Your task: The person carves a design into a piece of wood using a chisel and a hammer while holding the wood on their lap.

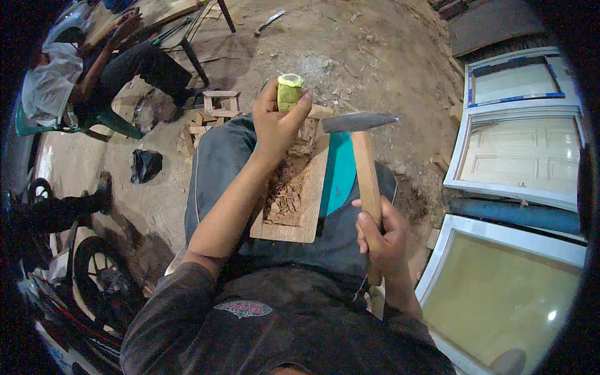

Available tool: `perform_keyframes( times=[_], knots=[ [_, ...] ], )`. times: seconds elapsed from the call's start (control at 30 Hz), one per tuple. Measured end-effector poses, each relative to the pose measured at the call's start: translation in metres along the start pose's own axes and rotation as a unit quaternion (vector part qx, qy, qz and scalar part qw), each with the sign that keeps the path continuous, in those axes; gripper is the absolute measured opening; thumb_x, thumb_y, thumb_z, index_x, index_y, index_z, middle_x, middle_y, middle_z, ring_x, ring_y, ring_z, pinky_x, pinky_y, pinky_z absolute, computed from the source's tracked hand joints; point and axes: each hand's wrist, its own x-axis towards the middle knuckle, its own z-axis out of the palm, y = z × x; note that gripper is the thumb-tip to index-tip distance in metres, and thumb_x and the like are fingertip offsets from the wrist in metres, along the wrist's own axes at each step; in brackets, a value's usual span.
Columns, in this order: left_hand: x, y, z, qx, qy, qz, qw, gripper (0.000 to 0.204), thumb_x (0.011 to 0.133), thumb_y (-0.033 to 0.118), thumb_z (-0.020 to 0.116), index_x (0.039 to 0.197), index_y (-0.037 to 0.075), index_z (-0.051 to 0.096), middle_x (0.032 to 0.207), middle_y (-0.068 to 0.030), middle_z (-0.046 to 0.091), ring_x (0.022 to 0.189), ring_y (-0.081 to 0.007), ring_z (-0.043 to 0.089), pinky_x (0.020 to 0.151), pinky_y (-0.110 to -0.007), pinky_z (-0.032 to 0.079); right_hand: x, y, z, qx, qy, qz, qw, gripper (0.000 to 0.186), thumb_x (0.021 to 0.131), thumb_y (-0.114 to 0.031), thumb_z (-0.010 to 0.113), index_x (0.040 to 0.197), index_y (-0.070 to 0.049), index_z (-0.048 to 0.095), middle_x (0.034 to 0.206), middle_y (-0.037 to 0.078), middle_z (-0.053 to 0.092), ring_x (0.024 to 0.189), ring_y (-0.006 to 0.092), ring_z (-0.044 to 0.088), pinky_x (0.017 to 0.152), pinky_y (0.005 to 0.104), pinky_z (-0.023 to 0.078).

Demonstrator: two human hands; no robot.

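- My left fingers (269,95) wrap a yellow-green cylindrical handle (289,98), apparently for steadiness
- Below them, a hollowed brown wooden board (313,194)
- Right fingers (369,228) clasp a grey-headed wooden hammer (367,175) low, for reach

Left grip (277,125) curled, forearm (232,209) outstretched; right grip (382,240) curled too, nearer the torso (281,319).

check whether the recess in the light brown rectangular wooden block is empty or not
Not empty: loose brown wood chips lie in the recess of the block. How deep they lie, I cannot tell.
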Motion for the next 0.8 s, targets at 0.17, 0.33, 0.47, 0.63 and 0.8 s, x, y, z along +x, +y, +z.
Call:
perform_keyframes(
  times=[0.17,0.33,0.47,0.63,0.8],
  knots=[
    [0.000,0.000,-0.002,0.039,-0.020,0.007,0.999,0.016,0.081,0.006,0.072,0.090,0.005,0.059,0.075,0.0015,0.059,0.061,-0.0057,0.053,0.053,-0.021,0.042,0.002,0.007,0.000,-0.029,0.008,-0.034,0.999,0.018,0.092,-0.008,0.053,0.108,0.000,0.057,0.061,-0.002,0.048,0.046,0.0040,0.043,0.043,0.0204,0.035],
    [-0.003,0.010,0.013,0.042,-0.032,0.053,0.997,0.019,0.081,0.012,0.072,0.091,0.000,0.061,0.075,-0.0005,0.062,0.066,-0.0052,0.056,0.059,-0.021,0.045,0.002,0.006,-0.001,-0.024,0.001,-0.041,0.999,0.018,0.091,-0.006,0.053,0.108,0.000,0.058,0.061,-0.002,0.049,0.046,0.0041,0.044,0.043,0.0208,0.035],
    [-0.002,0.002,0.013,0.068,-0.051,0.060,0.995,0.020,0.081,0.012,0.072,0.092,0.000,0.061,0.076,-0.0011,0.063,0.067,-0.0061,0.057,0.059,-0.022,0.045,0.001,0.005,-0.003,-0.022,0.010,-0.065,0.998,0.019,0.091,-0.006,0.053,0.108,0.000,0.058,0.060,-0.001,0.049,0.047,0.0041,0.044,0.043,0.0208,0.035],
    [0.001,-0.008,0.016,0.047,-0.064,0.029,0.996,0.022,0.081,0.013,0.073,0.092,0.000,0.060,0.075,-0.0014,0.062,0.066,-0.0060,0.056,0.058,-0.023,0.045,0.001,0.002,-0.006,-0.005,0.023,-0.059,0.998,0.019,0.093,-0.008,0.052,0.109,0.001,0.057,0.062,0.000,0.051,0.048,0.0046,0.045,0.044,0.0206,0.036],
    [-0.001,0.000,0.018,0.020,-0.089,-0.012,0.996,0.021,0.080,0.013,0.072,0.090,0.001,0.058,0.073,-0.0009,0.059,0.065,-0.0064,0.055,0.058,-0.023,0.044,-0.001,-0.005,-0.005,0.049,0.016,0.006,0.999,0.020,0.093,-0.010,0.053,0.110,0.001,0.057,0.065,0.001,0.052,0.049,0.0049,0.046,0.044,0.0204,0.035]
  ],
)
